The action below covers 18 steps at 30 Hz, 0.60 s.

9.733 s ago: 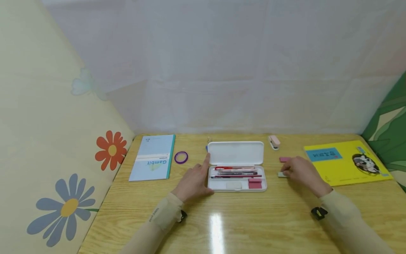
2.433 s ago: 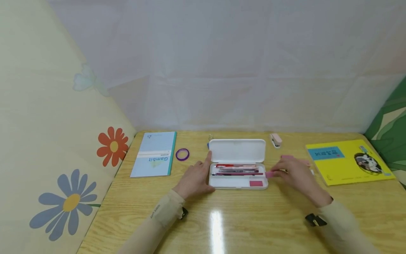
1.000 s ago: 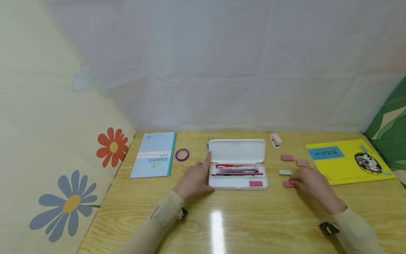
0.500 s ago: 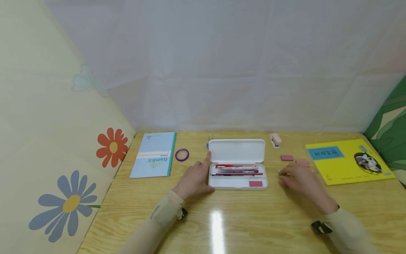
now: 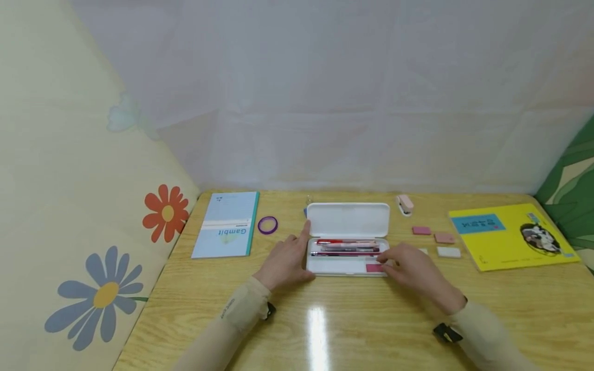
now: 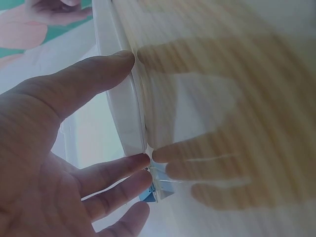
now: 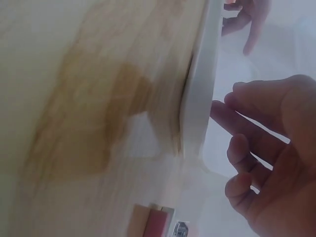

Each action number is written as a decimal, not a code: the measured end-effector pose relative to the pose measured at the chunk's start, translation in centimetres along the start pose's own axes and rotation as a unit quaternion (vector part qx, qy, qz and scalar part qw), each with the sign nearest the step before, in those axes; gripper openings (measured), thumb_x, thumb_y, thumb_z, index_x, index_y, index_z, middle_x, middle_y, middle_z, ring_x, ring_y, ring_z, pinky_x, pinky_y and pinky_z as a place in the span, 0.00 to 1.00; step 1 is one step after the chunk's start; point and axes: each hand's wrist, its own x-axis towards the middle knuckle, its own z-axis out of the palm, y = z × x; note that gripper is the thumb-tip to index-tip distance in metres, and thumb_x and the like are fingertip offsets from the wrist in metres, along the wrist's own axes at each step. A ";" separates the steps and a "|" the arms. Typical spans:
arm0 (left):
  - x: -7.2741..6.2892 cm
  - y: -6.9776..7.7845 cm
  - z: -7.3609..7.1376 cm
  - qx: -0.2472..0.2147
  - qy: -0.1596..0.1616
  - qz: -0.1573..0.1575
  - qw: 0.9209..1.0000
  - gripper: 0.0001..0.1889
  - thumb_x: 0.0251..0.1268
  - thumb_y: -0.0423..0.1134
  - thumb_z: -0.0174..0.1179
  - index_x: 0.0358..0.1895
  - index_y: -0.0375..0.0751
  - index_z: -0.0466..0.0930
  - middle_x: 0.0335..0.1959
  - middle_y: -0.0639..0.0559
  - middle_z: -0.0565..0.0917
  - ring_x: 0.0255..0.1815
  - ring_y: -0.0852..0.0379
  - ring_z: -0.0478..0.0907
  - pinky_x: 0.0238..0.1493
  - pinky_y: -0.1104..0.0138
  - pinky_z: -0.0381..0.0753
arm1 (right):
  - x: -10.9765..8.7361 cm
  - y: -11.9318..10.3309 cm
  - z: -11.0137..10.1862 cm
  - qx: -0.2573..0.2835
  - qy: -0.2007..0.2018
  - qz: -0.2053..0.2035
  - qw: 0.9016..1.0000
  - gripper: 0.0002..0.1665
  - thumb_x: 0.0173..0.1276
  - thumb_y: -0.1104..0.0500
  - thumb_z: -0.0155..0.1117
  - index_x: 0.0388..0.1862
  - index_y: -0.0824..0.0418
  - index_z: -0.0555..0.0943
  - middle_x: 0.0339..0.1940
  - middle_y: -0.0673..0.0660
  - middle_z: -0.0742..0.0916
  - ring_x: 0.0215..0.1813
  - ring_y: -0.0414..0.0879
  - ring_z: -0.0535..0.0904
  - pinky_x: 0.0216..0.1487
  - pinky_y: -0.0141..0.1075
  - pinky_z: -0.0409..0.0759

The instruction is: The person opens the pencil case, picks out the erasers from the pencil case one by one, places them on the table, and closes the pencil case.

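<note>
A white pencil case lies with its lid up, pens and pencils in its back section and a pink eraser at the right of its front section. My left hand rests at the case's left side, fingers spread, thumb and index finger against it in the left wrist view. At the opposite end, my right hand reaches over the rim, thumb and index fingertips apart beside the eraser. Whether they touch it is unclear. Nothing shows between the right fingers in the right wrist view.
Right of the case lie two pink erasers, a white eraser and a partly hidden pale green one. A pink stapler and yellow book stand beyond. Leftward are a purple tape roll and notebook.
A pink eraser came out of the case and was set down on the right; my right hand then returned leftward to the case. The white eraser is now on the table. My left hand stays put.
</note>
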 end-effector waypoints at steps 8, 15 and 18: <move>0.0 0.0 0.0 -0.005 -0.002 -0.002 1.000 0.69 0.47 0.52 0.81 0.83 0.38 0.35 0.63 0.37 0.81 0.60 0.42 0.78 0.62 0.50 0.79 | 0.6 -0.7 0.7 -0.021 -0.031 0.007 0.999 0.09 0.65 0.60 0.73 0.44 0.56 0.90 0.39 0.51 0.91 0.40 0.43 0.84 0.44 0.41 0.85; 0.0 0.0 0.1 -0.001 0.002 0.002 1.000 0.69 0.46 0.51 0.81 0.83 0.37 0.36 0.62 0.37 0.82 0.59 0.42 0.78 0.61 0.50 0.80 | 0.9 -0.7 1.3 -0.047 -0.024 -0.005 0.999 0.07 0.65 0.60 0.73 0.42 0.55 0.90 0.35 0.49 0.90 0.36 0.40 0.80 0.38 0.36 0.81; -0.1 0.0 0.1 -0.001 0.000 0.001 1.000 0.69 0.47 0.51 0.80 0.83 0.37 0.36 0.63 0.38 0.81 0.59 0.43 0.78 0.61 0.50 0.80 | 1.0 -0.6 1.4 -0.051 -0.022 -0.012 0.998 0.07 0.65 0.60 0.73 0.41 0.55 0.90 0.36 0.49 0.91 0.36 0.39 0.80 0.39 0.35 0.81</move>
